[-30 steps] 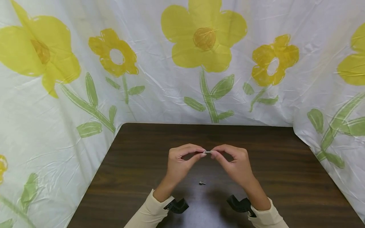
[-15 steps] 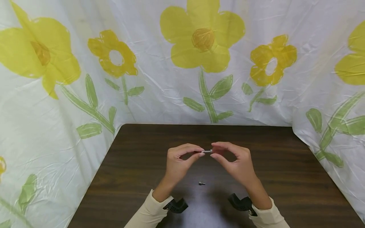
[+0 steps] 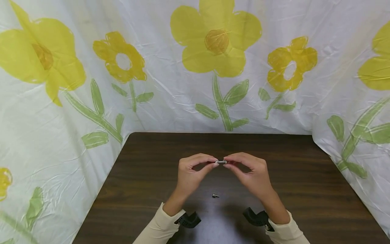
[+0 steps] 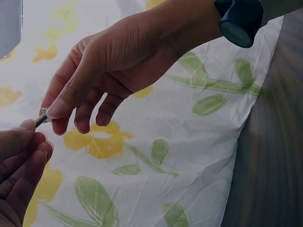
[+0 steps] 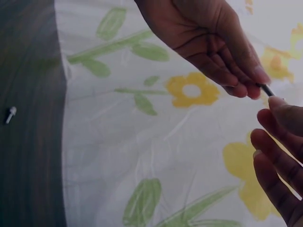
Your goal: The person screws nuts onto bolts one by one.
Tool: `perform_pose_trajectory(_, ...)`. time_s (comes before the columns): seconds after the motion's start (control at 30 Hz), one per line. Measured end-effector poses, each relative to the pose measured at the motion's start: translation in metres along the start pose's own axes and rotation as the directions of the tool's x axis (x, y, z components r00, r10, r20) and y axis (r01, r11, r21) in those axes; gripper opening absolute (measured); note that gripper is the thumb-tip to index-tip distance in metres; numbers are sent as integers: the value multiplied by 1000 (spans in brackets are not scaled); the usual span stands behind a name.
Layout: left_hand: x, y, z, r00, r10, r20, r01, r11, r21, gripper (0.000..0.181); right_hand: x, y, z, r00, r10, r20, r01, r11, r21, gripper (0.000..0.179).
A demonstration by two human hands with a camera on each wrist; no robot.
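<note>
A slim metal bolt [image 3: 220, 162] is held level between both hands, above the table. My left hand [image 3: 192, 173] pinches its left end between thumb and fingertips. On the other side my right hand [image 3: 253, 173] pinches the wider right end with thumb and forefinger; whether that end is a head or a nut is too small to tell. The shaft [image 4: 41, 119] shows between the fingertips in the left wrist view. On the tabletop below the hands lies a second, short bolt [image 3: 215, 196], seen also at the left in the right wrist view.
The dark wood-grain table [image 3: 146, 189] extends under both arms. A white curtain [image 3: 170, 101] printed with yellow flowers hangs behind it and along both sides. Black wrist devices [image 3: 190, 220] sit at the cuffs of the light sleeves.
Half a second ago the right thumb and forefinger were spread apart around the bolt's wider end; now they pinch it again. The left hand keeps its grip, and the short bolt lies still.
</note>
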State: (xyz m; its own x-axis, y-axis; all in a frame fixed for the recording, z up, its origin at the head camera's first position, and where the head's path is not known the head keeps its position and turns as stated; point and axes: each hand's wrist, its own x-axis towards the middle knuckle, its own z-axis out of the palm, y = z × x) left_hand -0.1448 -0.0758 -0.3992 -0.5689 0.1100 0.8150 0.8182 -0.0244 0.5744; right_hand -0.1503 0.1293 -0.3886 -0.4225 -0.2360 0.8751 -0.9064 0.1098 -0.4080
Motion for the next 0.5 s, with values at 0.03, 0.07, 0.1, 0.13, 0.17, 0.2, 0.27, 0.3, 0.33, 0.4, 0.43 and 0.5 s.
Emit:
perform_pose_trajectory(0.03, 0, 0, 0, 1000, 2, 1, -2, 1000, -1, 19, -1, 1, 0, 1000, 2, 1, -2, 1000, -3, 19)
perform_pose_trajectory(0.07, 0, 0, 0, 1000, 4, 2, -4, 1000, -2, 19, -1, 1, 0, 1000, 6, 2, -6, 1000, -5, 19)
perform_pose_trajectory(0.1, 0, 0, 0, 1000, 5, 3, -5, 1000, -6, 19, -2, 2, 0, 1000, 10, 4, -10, 1000, -7, 19)
perform_pose_trajectory(0.13, 0, 0, 0, 1000, 7, 4, -7, 1000, -9, 20, -3, 2, 0, 1000, 16, 6, -16, 1000, -9, 19)
perform_pose_trajectory(0.17, 0, 0, 0, 1000, 7, 4, -7, 1000, -13, 20, -3, 2, 0, 1000, 24, 9, -24, 1000, -12, 19)
perform_pose_trajectory(0.2, 0, 0, 0, 1000, 9, 5, -9, 1000, -16, 20, -3, 1, 0, 999, 33, 13, -33, 999, -14, 19)
perform_pose_trajectory(0.27, 1, 0, 0, 1000, 12, 5, -12, 1000, -22, 20, -4, 1, 1, 998, 56, 21, -56, 998, -18, 18)
perform_pose_trajectory(0.3, 1, 0, 0, 1000, 12, 4, -11, 1000, -23, 20, -4, 0, 1, 997, 67, 25, -67, 998, -20, 17)
perform_pose_trajectory(0.33, 0, 1, 0, 1000, 13, 4, -13, 1000, -22, 20, -4, 0, 1, 996, 78, 30, -78, 997, -21, 15)
perform_pose_trajectory(0.4, 0, 1, 0, 1000, 16, 5, -16, 1000, -19, 21, -5, -1, 2, 995, 95, 39, -94, 995, -16, 12)
perform_pose_trajectory(0.43, 0, 1, 0, 1000, 17, 6, -17, 1000, -18, 21, -5, -1, 2, 994, 102, 44, -101, 995, -13, 10)
perform_pose_trajectory(0.5, 0, 1, 0, 1000, 20, 8, -20, 1000, -15, 21, -5, -2, 3, 992, 111, 52, -111, 994, -1, 7)
